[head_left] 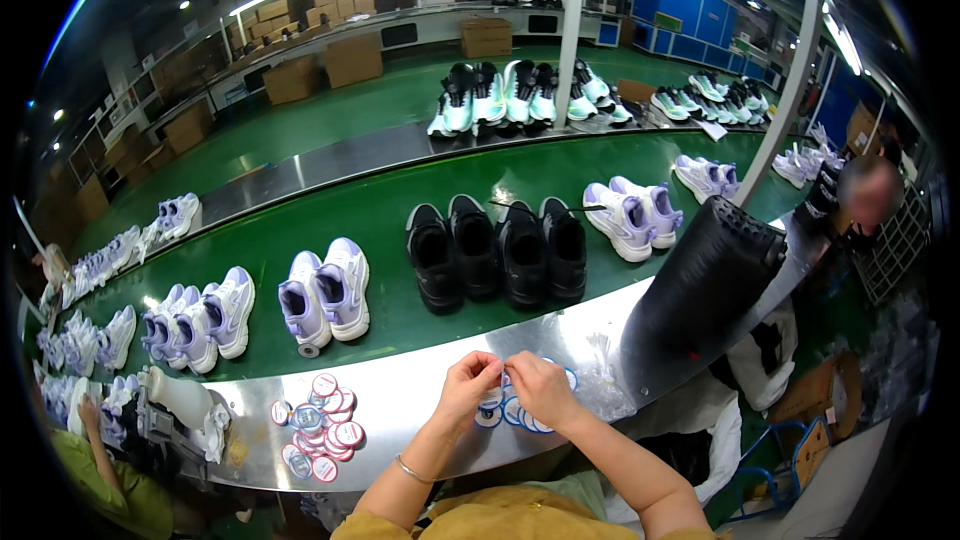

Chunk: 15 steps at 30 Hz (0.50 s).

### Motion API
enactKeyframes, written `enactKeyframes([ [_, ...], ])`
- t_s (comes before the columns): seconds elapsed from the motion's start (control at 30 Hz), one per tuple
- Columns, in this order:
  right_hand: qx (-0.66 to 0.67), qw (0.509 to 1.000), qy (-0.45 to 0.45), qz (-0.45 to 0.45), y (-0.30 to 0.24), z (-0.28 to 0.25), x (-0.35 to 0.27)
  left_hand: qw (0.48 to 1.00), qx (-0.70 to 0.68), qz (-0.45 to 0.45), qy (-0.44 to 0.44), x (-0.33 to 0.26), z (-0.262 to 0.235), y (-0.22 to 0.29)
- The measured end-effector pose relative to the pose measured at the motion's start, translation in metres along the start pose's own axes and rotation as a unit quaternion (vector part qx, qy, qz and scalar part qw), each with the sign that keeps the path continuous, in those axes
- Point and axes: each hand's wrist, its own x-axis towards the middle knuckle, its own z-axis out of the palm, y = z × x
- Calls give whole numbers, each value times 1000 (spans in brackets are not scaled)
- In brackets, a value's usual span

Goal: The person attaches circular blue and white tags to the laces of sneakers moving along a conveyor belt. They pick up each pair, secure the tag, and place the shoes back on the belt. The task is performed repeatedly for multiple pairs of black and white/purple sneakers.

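- Left hand (470, 387): fingers curled in, thumb and fingertips pressed together in a pinch at a small pale piece (503, 376), too small for its kind to be told.
- Right hand (541, 393): also closed to a pinch, its fingertips meeting the left ones at that same piece; which hand bears the firmer grip cannot be told.
- Both forearms rise from the lower edge and slant inward, so the hands meet just above the metal ledge (420, 415); a bracelet (412, 470) circles the left wrist.
- Blue-rimmed discs (488, 417) lie on the ledge directly under and beside the hands, partly covered by the right one.
- Red-rimmed discs (349, 434) lie in a loose, overlapping heap to the left, well apart from the hands, with a few clear and bluish ones among them.
- To the right, a black padded roll (700, 290) leans over the ledge.
- Beyond the ledge, on the green belt (395, 332), stand black shoes (475, 250), with white-and-lilac shoes (326, 290) on either side.
- Farther off, mint-and-black shoes (488, 98) line a raised metal shelf (320, 168).
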Motion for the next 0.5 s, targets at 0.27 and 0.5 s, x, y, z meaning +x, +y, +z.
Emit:
enactKeyframes([
  [0.27,322,914,-142,203,17,22,41,946,298,108,60,0,-6,35],
  [0.5,114,976,-136,127,32,39,79,923,293,222,119,47,-49,39],
])
